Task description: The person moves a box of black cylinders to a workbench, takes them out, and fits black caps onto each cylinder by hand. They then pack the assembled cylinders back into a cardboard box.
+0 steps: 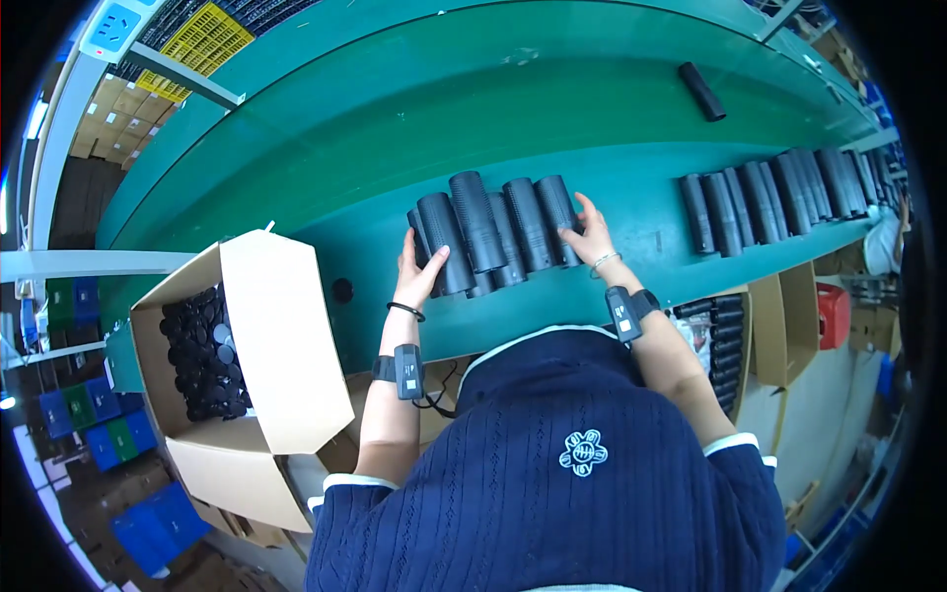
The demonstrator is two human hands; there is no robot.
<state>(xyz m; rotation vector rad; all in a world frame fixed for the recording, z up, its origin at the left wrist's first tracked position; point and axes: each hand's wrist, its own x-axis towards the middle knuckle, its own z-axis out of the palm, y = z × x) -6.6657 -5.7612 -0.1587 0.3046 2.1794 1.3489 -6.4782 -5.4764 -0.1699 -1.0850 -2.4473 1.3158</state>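
1. Near the bench's (636, 232) front edge, the left hand (419, 276) and right hand (590, 239) clasp black ribbed tubes (480, 232) from opposite sides, probably so the cluster holds together; grip firmness is unclear.
2. A tube row (725, 212) lines the bench's right end, seemingly for order.
3. An open carton (281, 340) stands by the left end.

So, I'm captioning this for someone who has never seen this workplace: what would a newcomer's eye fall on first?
Probably the cluster of black tubes in the middle of the green bench, with the left hand and right hand at its two ends. Next might come the open cardboard box of black discs at the left, then the row of similar tubes at the bench's right.
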